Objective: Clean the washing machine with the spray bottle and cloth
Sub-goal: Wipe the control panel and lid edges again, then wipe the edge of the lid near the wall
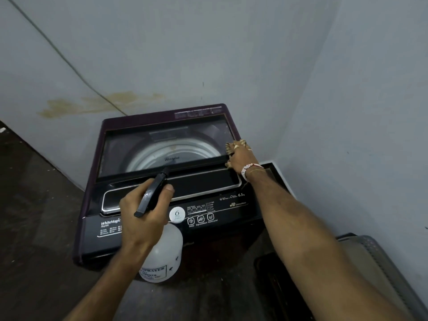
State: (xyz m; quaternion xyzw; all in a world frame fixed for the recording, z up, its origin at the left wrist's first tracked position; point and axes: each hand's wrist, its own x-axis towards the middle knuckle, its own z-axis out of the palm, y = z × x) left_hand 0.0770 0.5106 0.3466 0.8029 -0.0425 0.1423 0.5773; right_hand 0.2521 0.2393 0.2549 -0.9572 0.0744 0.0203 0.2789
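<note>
Firmly, left hand [141,220] curls round white, black-headed spray bottle [165,252]; right hand [240,158] grip unclear

The glass lid [162,144] of the washing machine [98,144] carries "Whirlpool" near its 6 o'clock edge. On the control panel [231,213], "WhiteMagic Royale" stands at 9 o'clock, and the small lists beneath it are too fine to read. A round sticker [177,214] at the middle shows "6". At 3 o'clock of it, three buttons [200,219] are marked "Delay", "ExpressWash" and "WaterLevel". At 2 o'clock stand "6.5 kg" and another "ExpressWash". The spray bottle [164,249] has a label [153,271] that reads "SPRAYER", perhaps with digits below.
</note>
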